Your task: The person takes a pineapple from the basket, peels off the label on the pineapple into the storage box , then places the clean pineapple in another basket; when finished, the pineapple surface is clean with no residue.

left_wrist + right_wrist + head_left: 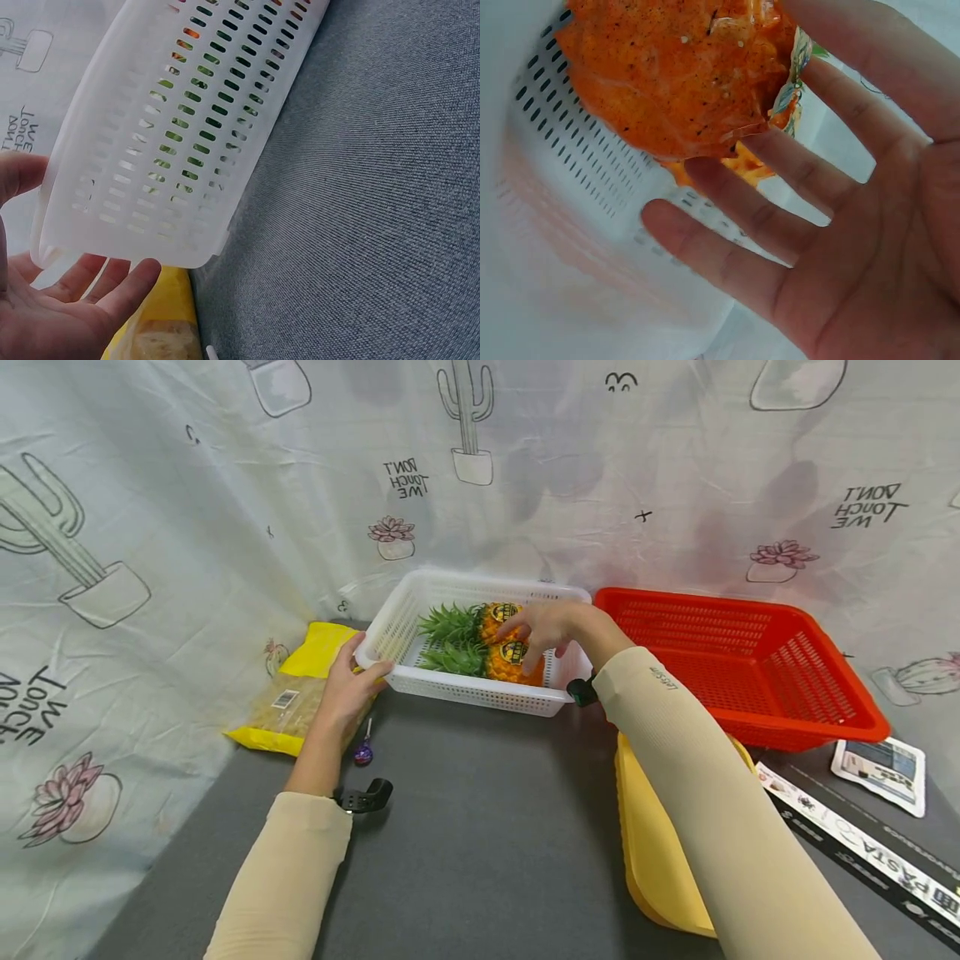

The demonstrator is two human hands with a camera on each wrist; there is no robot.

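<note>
Two pineapple-shaped packs, one toward the back (491,620) and one in front (510,662), lie side by side in a white plastic basket (480,685). They have green leafy tops and shiny orange wrapping with dark round labels. At the basket's left corner, my left hand (348,681) grips the rim between thumb and fingers, as the left wrist view also shows. My right hand (555,625) is over the right end of the packs with fingers spread. In the right wrist view its fingertips reach beside the orange wrapping (682,82); contact is hard to tell.
Right of the white basket stands a red basket (750,668), and a yellow bin (652,852) sits partly under my right forearm. A yellow pasta bag (292,693) and a lollipop (363,752) lie left. A long black-and-white box (862,852) and a pouch (881,768) lie right.
</note>
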